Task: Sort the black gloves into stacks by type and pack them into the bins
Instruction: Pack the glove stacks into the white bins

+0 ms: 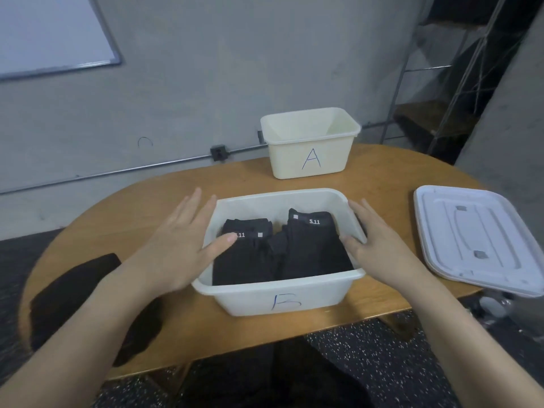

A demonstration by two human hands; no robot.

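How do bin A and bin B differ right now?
Bin A stands at the table's far edge and shows no gloves inside; bin B sits near the person and holds two stacks of black gloves. Bin A looks cream and narrower; bin B whiter and wider. Both are open-topped plastic bins with hand-drawn letters.

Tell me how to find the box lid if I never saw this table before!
Start at the wooden table and go to its right edge, past the bin marked B. The lid lies flat there, by itself, partly over the edge. It is pale grey and flat, unlike the two deep bins.
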